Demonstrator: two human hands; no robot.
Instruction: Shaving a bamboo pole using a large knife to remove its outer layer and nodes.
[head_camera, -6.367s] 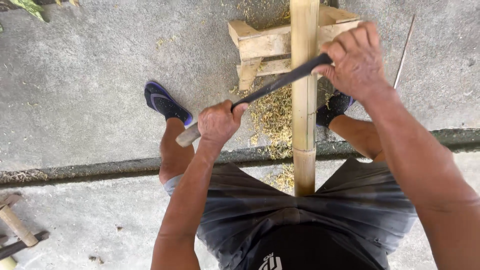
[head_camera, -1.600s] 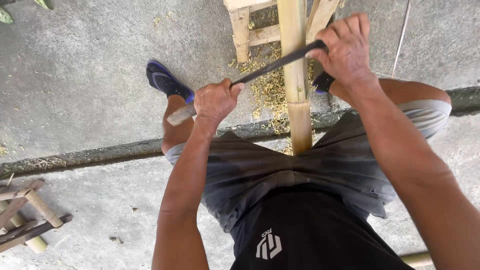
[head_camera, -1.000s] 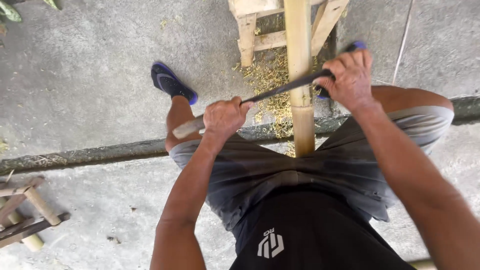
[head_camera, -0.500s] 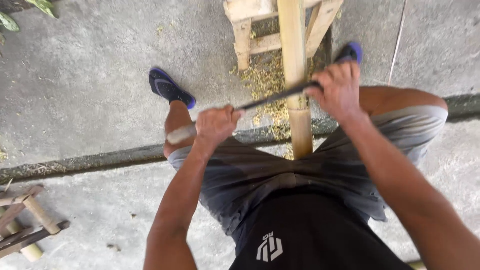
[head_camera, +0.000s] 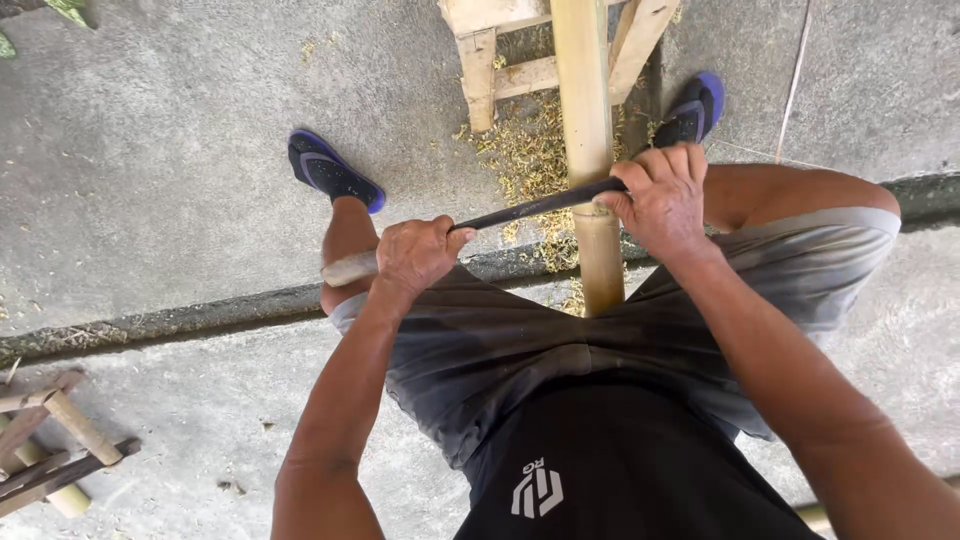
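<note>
- The left hand (head_camera: 418, 255) was clenched round the pale wooden handle of a long dark metal blade (head_camera: 530, 208), near the left knee.
- The right hand (head_camera: 665, 200) gripped the blade's far end, fingers curled over it.
- The blade lay across the upright tan bamboo pole (head_camera: 590, 150), nearer the body than half a second before.
- Pale shavings (head_camera: 520, 160) lay beneath a wooden stand (head_camera: 500, 60).

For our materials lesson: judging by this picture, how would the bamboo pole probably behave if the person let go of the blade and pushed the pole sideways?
The bamboo pole looks straight and stiff, so it would probably not bend. Being round, it may roll, though the wooden stand and the person's legs seem to brace it. It is likely light for its size. Both the left hand and right hand grip the blade.
</note>
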